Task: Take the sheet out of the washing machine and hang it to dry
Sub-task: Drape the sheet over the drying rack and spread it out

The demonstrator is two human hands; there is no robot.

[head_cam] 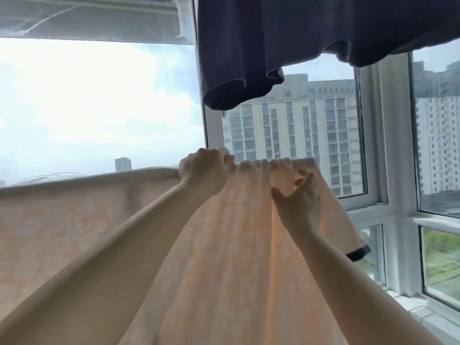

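Bunching sheet seemingly within left grip

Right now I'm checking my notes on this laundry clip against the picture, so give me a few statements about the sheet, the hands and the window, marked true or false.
1. The left hand grips the top edge of the peach sheet. True.
2. The right hand hangs idle, away from the sheet. False: its fingers are on the gathered cloth near the top edge.
3. A dark garment hangs above the sheet. True.
4. The sheet is still inside a washing machine. False: it is spread out in front of the window.
5. Tall buildings show through the glass. True.
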